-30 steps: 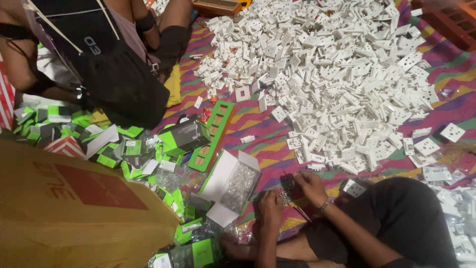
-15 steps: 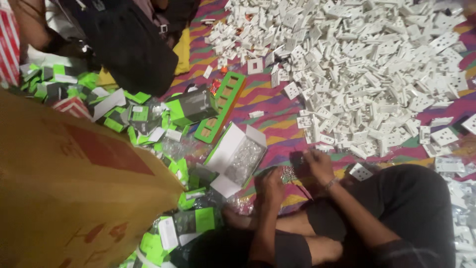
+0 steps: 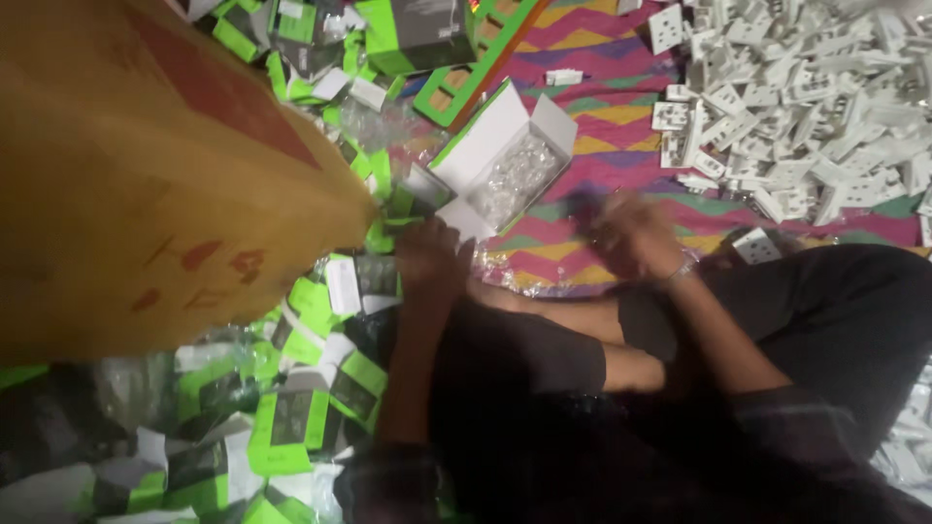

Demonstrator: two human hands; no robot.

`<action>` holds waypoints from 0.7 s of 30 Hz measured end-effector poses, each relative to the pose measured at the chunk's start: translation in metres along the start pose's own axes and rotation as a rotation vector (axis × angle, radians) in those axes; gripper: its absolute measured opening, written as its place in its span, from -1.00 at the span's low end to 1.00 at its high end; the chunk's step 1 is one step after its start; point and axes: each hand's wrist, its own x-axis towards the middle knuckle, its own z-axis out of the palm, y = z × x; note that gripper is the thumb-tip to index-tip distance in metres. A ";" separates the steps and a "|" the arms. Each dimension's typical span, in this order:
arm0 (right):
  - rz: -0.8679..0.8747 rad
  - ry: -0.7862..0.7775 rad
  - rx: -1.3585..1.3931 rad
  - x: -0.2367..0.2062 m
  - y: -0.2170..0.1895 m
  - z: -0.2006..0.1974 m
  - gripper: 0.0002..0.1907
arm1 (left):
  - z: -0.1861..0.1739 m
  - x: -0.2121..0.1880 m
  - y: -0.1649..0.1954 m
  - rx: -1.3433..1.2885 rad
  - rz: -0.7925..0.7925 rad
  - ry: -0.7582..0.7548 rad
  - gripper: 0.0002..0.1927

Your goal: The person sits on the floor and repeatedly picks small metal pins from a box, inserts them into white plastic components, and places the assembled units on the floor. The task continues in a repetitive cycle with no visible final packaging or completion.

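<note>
Both hands work low over a striped mat (image 3: pixel 582 247). Left hand (image 3: pixel 432 257) sits at the centre of the view, fingers curled together at the near corner of an open white box (image 3: pixel 505 155), touching its flap; whether it pinches anything I cannot tell. Right hand (image 3: pixel 621 233) hovers at about three o'clock from the left one, blurred by motion, fingers bunched around a small dark object too smeared to name, so its grip cannot be told for sure.

That open box lies at twelve o'clock from the left hand, tilted, with crinkled clear plastic showing inside. At one to three o'clock of the view spreads a big heap of white plastic switch plates (image 3: pixel 806 107), and one loose plate (image 3: pixel 755 245) lies just beside the right wrist. A large brown cardboard carton (image 3: pixel 146 165) fills nine to eleven o'clock and hides the floor behind it. Green-and-white small boxes (image 3: pixel 291 417) are scattered from seven to twelve o'clock, crowding the left forearm. Dark-clothed legs (image 3: pixel 825 320) fill four to six o'clock.
</note>
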 end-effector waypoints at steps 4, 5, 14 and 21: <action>0.062 -0.242 0.482 0.020 -0.077 0.005 -0.62 | 0.024 0.006 -0.010 -0.226 -0.057 0.072 -0.79; 0.078 -0.232 0.386 0.020 -0.084 -0.002 -0.50 | 0.036 0.010 -0.011 -0.248 -0.048 0.095 -0.78; 0.650 -0.207 -0.028 -0.042 -0.005 -0.089 -0.54 | 0.119 0.061 -0.002 0.004 -0.108 -0.400 -0.89; 0.627 -0.276 -0.046 -0.021 -0.004 -0.038 -0.52 | 0.121 0.053 0.004 -0.117 -0.096 -0.272 -0.98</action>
